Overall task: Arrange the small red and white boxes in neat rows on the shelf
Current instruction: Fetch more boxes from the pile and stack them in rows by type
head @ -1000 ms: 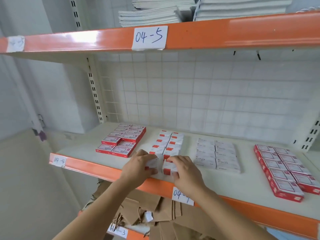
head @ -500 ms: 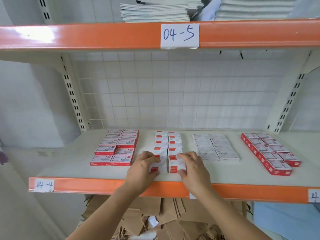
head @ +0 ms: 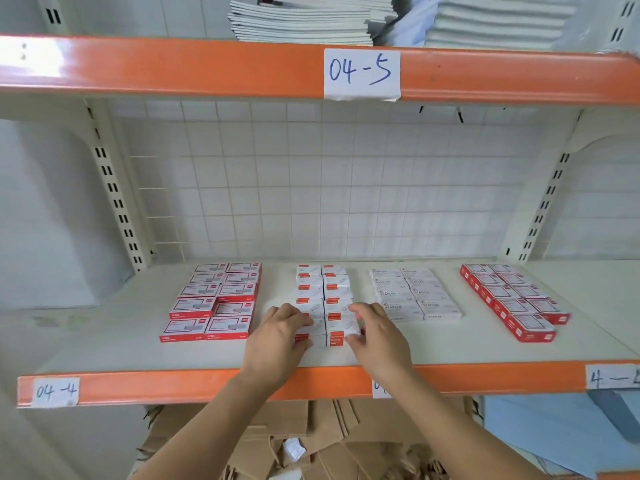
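Two hands work at the front of a cream shelf (head: 104, 348) with an orange front lip, beneath a second orange-edged shelf (head: 173, 69) that carries stacks of grey notebooks (head: 301, 20). A white wire grid panel (head: 329, 188) backs the space between them. Paper labels reading "04-5" (head: 362, 73) and "04-4" (head: 55, 392) are stuck to the two lips. Flattened brown cardboard (head: 277, 441) lies below.

On the shelf four groups of boxes sit well apart, each in two columns running front to back: red boxes with grey panels (head: 216, 301) at the left, the small red and white boxes (head: 323, 289) in the middle, white staple boxes (head: 415, 294) beside them, and more red boxes (head: 512, 299) at the far right, angled slightly.

The left hand (head: 277, 337) has curled fingers gripping the left side of the front box pair (head: 327, 332) of the red and white group, thumb near the front face. The right hand (head: 377, 336) mirrors it, fingers bent round the right side, thumb at the front corner. The pair sits squeezed between both hands, near the shelf's front edge.
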